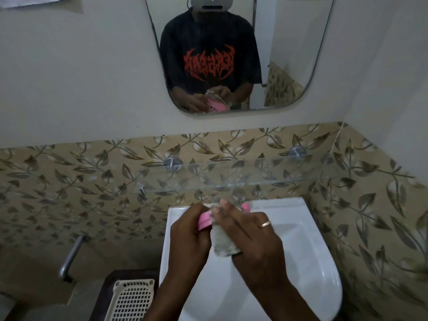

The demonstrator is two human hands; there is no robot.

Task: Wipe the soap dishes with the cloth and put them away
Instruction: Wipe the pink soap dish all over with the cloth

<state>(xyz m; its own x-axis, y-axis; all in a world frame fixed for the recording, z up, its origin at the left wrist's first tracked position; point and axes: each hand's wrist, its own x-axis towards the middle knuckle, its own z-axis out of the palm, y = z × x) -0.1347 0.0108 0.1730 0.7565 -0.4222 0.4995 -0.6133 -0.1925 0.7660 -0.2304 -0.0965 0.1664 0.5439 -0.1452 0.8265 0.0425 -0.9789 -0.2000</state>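
Observation:
Over the white sink I hold a pink soap dish in my left hand, gripping its left end. My right hand, with a ring on one finger, presses a pale grey cloth against the dish, covering its middle. Only the pink left end and a bit of the right end show. The mirror reflects both hands, the cloth and the dish's pink underside.
A glass shelf on two metal mounts runs along the leaf-patterned tiles just above the sink. A cream perforated basket sits on a dark surface at lower left. A metal pipe sticks out of the wall on the left.

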